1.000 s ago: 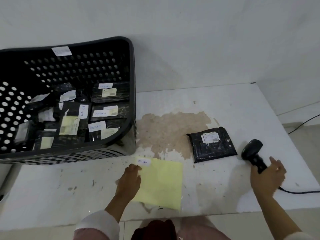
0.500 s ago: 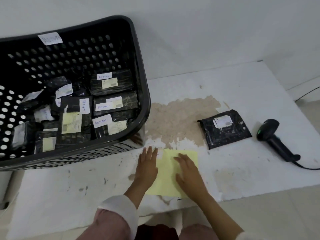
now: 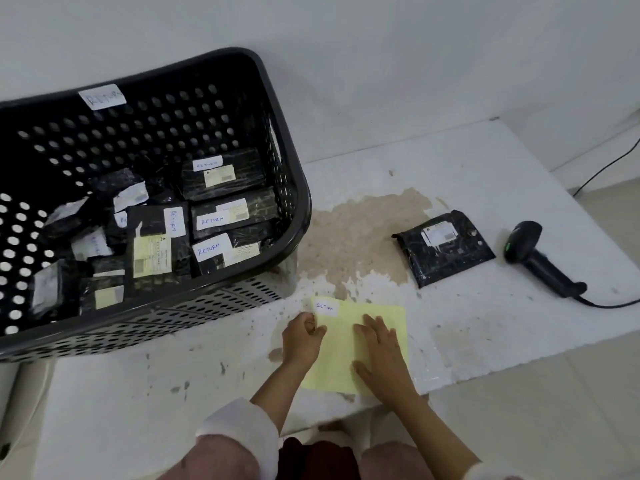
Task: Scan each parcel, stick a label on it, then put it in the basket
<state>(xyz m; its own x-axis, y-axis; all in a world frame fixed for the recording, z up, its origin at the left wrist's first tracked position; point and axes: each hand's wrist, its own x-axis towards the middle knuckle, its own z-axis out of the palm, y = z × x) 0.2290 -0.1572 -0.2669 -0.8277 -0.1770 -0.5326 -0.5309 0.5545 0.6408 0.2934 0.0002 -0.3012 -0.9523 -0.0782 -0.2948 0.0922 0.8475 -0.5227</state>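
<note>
While my right hand (image 3: 379,355) lay flat, fingers straight, on the yellow sheet (image 3: 360,344), my left hand (image 3: 302,337) was curled at the sheet's ten o'clock corner, fingertips pinching at the edge of the label (image 3: 324,307). The parcel (image 3: 444,247) waited at two o'clock, with the scanner (image 3: 540,259) beside it and the basket (image 3: 301,216) at ten. I judged the label could tear or curl onto itself if peeled too fast.

basket (image 3: 298,216) cut off at left edge, scanner cable (image 3: 613,304) leaving frame right

"RETURN" label (image 3: 325,307), basket (image 3: 298,216) parcel labels (image 3: 212,250)
</note>
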